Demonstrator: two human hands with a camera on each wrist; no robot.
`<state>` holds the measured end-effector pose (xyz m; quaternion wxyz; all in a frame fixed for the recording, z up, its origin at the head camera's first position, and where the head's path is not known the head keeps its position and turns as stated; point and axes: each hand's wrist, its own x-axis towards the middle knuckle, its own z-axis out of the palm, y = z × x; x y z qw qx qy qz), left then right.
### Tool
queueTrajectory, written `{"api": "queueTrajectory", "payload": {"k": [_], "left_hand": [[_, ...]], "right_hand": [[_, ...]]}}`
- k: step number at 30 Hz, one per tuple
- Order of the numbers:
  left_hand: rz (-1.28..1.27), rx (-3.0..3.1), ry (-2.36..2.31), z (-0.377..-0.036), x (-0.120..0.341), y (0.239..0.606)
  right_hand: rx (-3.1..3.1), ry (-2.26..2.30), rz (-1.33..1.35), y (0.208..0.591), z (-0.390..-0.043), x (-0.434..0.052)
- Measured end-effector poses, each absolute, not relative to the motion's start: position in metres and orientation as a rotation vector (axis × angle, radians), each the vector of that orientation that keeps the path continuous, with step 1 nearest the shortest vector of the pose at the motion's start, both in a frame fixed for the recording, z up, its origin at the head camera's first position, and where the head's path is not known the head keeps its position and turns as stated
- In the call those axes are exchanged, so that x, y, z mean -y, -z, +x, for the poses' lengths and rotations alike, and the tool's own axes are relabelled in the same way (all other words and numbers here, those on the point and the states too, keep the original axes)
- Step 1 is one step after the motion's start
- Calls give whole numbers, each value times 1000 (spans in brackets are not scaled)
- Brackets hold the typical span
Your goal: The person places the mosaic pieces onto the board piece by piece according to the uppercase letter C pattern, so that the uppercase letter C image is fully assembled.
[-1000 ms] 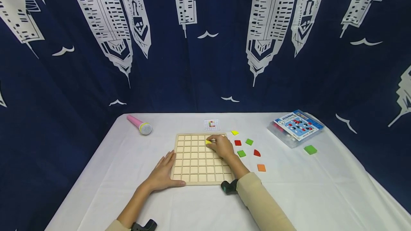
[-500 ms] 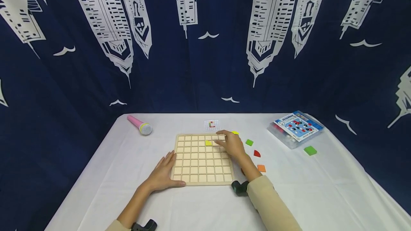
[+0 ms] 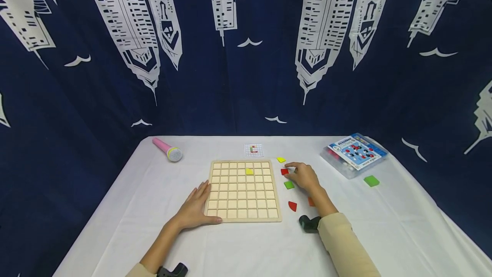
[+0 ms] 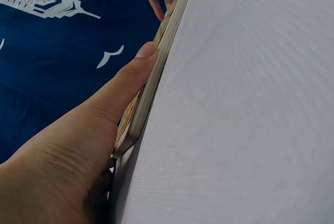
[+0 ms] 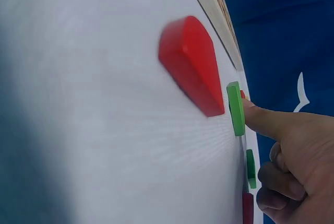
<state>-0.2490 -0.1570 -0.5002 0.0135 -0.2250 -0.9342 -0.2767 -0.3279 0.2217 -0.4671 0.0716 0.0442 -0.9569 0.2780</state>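
My left hand (image 3: 195, 207) rests at the near left corner of the wooden grid board (image 3: 236, 193), fingers along its left side. Its thumb lies against the front edge, as the left wrist view (image 4: 88, 130) also shows. One yellow tile (image 3: 249, 171) sits in a cell of the second row from the back. Right of the board, my right hand (image 3: 305, 178) reaches over a red square tile (image 3: 284, 172); thumb and index finger stand apart around it, the thumb right at its near edge. A green tile (image 3: 289, 185) lies just nearer, and in the right wrist view a red quarter-round tile (image 5: 195, 70).
Another yellow tile (image 3: 281, 159) and a patterned card (image 3: 253, 150) lie behind the board. An orange tile (image 3: 311, 201) is partly covered by the right arm. Farther out are a pink toy microphone (image 3: 167, 149), a plastic box (image 3: 354, 154) and a green piece (image 3: 371, 180).
My right hand has let go of the yellow tile in the board's cell and moved right to the red square tile. The left hand has stayed put.
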Motion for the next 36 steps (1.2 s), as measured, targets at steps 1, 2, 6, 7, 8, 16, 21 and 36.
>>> {"api": "queueTrajectory", "payload": {"k": [1, 2, 6, 7, 8, 16, 21, 36], "left_hand": [[-701, 2909, 860, -249, 157, 500], [-701, 2905, 862, -249, 158, 500], [-704, 2905, 859, -249, 158, 501], [-704, 2902, 860, -249, 158, 500], [-704, 2898, 863, -249, 158, 500], [-691, 2901, 850, -249, 156, 501], [-698, 2878, 849, -250, 155, 501], [-728, 2871, 732, -252, 154, 503]], "right_hand": [[2886, -838, 134, 468, -328, -223], [2894, -836, 130, 469, -329, -223], [2898, -826, 128, 469, -329, -221], [2893, -819, 132, 468, -329, -220], [2886, -814, 137, 467, -328, -219], [2727, -816, 303, 446, -324, -180], [2681, -824, 370, 436, -326, -144], [2821, -791, 388, 457, -340, -92]]}}
